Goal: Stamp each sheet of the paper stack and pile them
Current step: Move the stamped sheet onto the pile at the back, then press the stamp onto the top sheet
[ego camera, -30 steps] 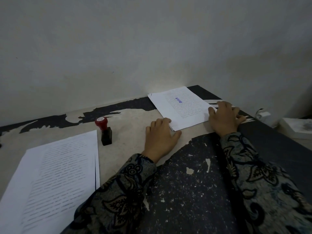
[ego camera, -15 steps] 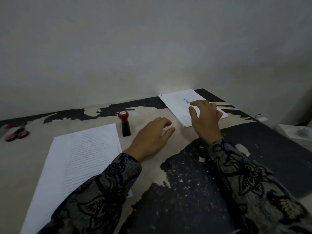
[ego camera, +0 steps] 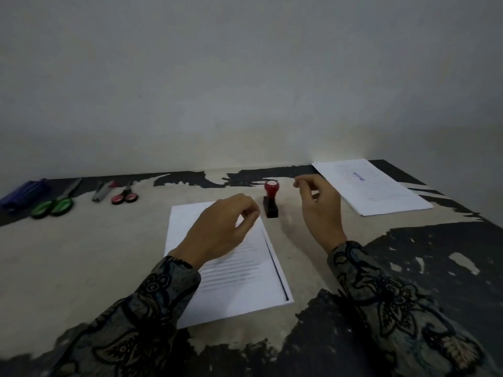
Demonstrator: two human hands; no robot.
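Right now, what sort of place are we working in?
Probably a plain office or home desk against a bare wall: printed paper stack, stamp, scissors and pens on a worn, peeling tabletop.

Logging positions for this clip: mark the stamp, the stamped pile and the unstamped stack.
stamp (ego camera: 271, 198): head view, on its handle.
stamped pile (ego camera: 381, 194): head view, top sheet's middle.
unstamped stack (ego camera: 245, 278): head view, top sheet's printed area.

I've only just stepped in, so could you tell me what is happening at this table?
A person is stamping sheets one by one. Both hands are empty: the left hand hovers over the unstamped paper stack, the right hand beside the upright red-topped stamp. A stamped pile lies at the far right.
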